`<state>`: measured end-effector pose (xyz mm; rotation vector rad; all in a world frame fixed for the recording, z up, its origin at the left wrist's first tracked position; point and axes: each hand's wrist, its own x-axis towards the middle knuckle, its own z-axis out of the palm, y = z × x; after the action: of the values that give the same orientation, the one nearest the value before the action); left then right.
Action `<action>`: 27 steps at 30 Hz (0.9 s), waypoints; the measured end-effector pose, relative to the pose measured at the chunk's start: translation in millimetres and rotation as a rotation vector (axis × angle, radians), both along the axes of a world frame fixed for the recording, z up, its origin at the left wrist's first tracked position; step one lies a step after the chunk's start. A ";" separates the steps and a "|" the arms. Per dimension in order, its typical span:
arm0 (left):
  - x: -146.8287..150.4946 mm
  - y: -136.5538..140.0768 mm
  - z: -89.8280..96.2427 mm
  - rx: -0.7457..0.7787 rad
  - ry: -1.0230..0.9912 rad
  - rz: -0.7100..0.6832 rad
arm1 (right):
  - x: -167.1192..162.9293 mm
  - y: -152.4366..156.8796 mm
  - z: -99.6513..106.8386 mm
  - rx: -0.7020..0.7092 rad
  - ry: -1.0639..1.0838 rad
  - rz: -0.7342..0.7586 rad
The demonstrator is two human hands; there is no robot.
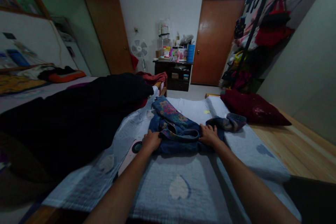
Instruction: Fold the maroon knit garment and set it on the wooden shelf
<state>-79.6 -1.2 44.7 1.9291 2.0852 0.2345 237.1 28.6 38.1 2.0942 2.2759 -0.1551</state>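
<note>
A blue floral jacket (181, 145) with ribbed cuffs lies bunched on the bed, its collar toward me. One sleeve reaches up and to the left, the other out to the right. My left hand (151, 141) is closed on the jacket's left edge, with its fingertips partly hidden by cloth. At the right shoulder, my right hand (209, 135) grips the fabric with bent fingers. A pale pink phone (128, 157) with a dark round camera area lies beside my left wrist, partly behind the forearm.
A light blue heart-patterned sheet (204, 189) covers the bed. Dark cloth (78, 122) is heaped at the left. A maroon pillow (254, 107) lies at the right, by a wooden ledge (296, 140). Beyond stand a fan (139, 49) and a black cabinet (178, 84).
</note>
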 end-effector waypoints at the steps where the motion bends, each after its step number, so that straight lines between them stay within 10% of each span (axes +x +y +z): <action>1: 0.2 2.9 0.2 -0.007 0.008 0.001 | 0.2 0.9 2.5 0.006 -0.003 -0.005; 9: 3.4 17.2 -0.7 -0.024 0.056 0.065 | -7.5 0.7 18.1 -0.057 -0.028 -0.003; 27: 16.5 3.4 21.3 0.267 -0.012 -0.036 | 20.9 -74.0 56.5 0.504 0.433 0.184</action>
<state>-63.1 2.1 66.0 2.1045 2.0988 0.5402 258.1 -45.4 94.6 2.2170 3.0185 -0.0269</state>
